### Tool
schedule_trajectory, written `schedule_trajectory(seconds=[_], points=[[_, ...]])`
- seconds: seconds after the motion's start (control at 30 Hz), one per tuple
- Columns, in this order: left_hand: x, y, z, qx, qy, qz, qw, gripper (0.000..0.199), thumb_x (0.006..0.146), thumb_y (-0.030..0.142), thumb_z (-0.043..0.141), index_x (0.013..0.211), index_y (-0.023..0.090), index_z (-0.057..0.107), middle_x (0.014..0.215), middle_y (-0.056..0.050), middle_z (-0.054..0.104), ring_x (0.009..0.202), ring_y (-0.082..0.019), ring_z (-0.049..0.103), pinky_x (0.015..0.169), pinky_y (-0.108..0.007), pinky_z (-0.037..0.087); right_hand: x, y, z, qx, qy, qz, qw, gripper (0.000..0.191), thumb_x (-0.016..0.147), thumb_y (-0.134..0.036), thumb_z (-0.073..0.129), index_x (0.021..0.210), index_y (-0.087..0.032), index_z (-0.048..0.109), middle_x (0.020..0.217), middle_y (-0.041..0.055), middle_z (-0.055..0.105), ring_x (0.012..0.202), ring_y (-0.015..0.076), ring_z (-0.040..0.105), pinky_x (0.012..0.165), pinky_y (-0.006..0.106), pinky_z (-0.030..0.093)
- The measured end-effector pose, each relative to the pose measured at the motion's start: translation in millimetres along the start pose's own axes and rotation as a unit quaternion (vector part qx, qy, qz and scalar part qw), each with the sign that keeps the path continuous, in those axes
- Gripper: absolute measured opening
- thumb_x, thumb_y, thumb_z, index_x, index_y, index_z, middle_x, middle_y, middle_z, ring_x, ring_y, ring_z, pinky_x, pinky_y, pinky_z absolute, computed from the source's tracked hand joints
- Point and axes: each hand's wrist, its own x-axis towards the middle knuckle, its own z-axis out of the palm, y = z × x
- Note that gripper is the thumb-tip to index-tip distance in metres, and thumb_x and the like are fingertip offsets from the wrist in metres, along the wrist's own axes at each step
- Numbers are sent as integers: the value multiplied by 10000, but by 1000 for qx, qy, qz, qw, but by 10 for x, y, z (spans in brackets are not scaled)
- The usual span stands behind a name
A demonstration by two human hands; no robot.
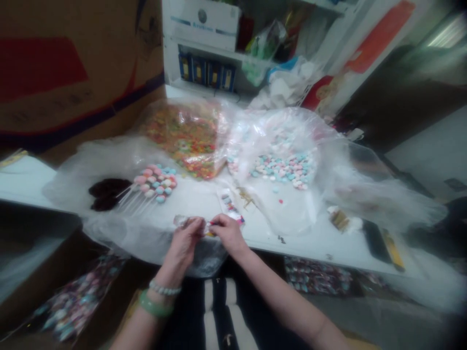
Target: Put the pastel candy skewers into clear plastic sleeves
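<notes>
Near the table's front edge, my left hand and my right hand are close together, both with fingers pinched. My left hand grips a small clear plastic wrapper, part of which sticks out to its left. Bits of red and yellow show between the fingertips, too blurred to make out; what my right hand pinches is mostly hidden. Just beyond lies a printed packet strip. To the left rests a bunch of pastel balls on white sticks, beside a dark brown fuzzy thing.
Behind the hands lie a large clear bag of orange and green pieces and an open bag of pastel candies. Gold ties are near the middle. On the right are a black and yellow tool and a gold bundle. A large carton stands left.
</notes>
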Motion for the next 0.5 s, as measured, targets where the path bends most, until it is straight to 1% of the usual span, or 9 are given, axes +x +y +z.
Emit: schedule_trajectory(seconds=[0.1,0.17,0.23,0.3,0.4,0.43,0.5], points=[[7,-18,44,7,16,28,999,314,491,265,885,658,121,661,652,-9,635,630,-116,571,610,-232,461,22,-10,38,6,10,-13,1000,168,568,-242,668,726,-205,626,649,-53,572,638,132,519,625,251,451],[26,-42,73,9,14,44,999,304,492,258,877,642,125,649,633,0,623,618,-112,559,606,-231,450,45,-8,60,18,0,6,1000,149,589,-266,670,710,-203,611,617,-50,557,612,136,519,602,255,452],[53,-69,86,3,40,51,998,328,486,273,876,588,139,594,573,27,568,564,-95,509,553,-222,412,54,4,72,7,-18,14,1000,100,626,-271,648,688,-205,605,589,-45,552,593,142,524,591,259,451],[78,-94,78,-6,86,47,995,377,471,306,880,567,152,550,540,45,526,527,-86,467,504,-219,369,38,31,82,-41,-28,-18,999,53,680,-260,601,677,-208,611,613,-31,578,624,149,545,624,265,451],[99,-116,35,2,130,49,990,401,468,363,876,643,143,589,578,32,558,511,-88,456,466,-222,335,-19,99,114,-141,-14,-83,986,151,776,-278,531,649,-214,580,628,-13,575,651,154,542,649,271,422],[104,-120,15,13,141,55,988,415,477,388,871,671,140,601,584,30,563,498,-86,446,455,-223,326,-37,124,129,-165,-9,-93,982,181,801,-293,520,644,-216,562,621,-12,562,646,154,534,643,270,409],[115,-121,-36,44,159,66,984,444,504,453,857,668,147,580,549,43,527,455,-80,403,430,-229,301,-55,163,164,-190,-15,-93,977,219,832,-322,511,640,-219,532,602,-16,535,625,151,518,620,265,386]])
